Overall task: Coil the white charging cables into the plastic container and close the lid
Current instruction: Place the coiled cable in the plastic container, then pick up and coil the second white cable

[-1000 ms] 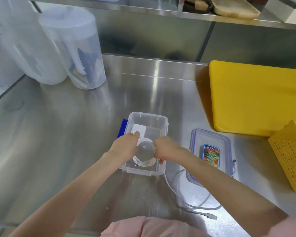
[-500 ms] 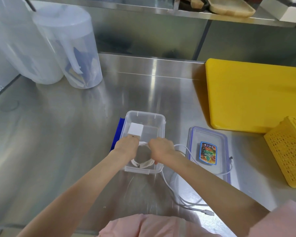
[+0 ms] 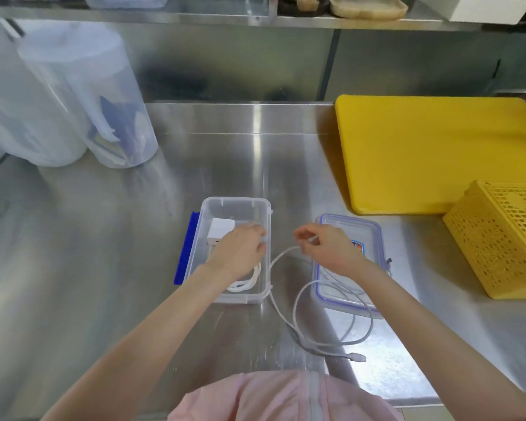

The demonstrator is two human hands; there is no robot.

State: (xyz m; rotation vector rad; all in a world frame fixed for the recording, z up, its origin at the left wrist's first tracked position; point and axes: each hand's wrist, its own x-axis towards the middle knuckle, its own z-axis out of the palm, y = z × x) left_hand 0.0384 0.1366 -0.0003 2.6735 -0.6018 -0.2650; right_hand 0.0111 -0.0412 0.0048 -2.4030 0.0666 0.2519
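A clear plastic container [image 3: 236,205] stands open on the steel counter. Inside it lie a white charger block [image 3: 220,228] and a white cable coil [image 3: 246,284]. My left hand [image 3: 240,250] reaches into the container and holds the coil down, fingers curled on the cable. To the right, my right hand [image 3: 325,249] pinches a white cable [image 3: 286,317] above the gap between container and lid. That cable loops loosely over the counter and ends in a plug [image 3: 357,357]. The clear lid [image 3: 374,238] with blue seal lies flat to the right, partly under my right hand.
A blue strip [image 3: 186,247] lies along the container's left side. A yellow cutting board [image 3: 431,153] and a yellow perforated basket [image 3: 504,238] sit at the right. Two translucent jugs [image 3: 82,95] stand at the back left. A shelf runs above the counter.
My right hand has left the container and moved right, drawing a length of cable out with it. My left hand stays in the container on the coil.
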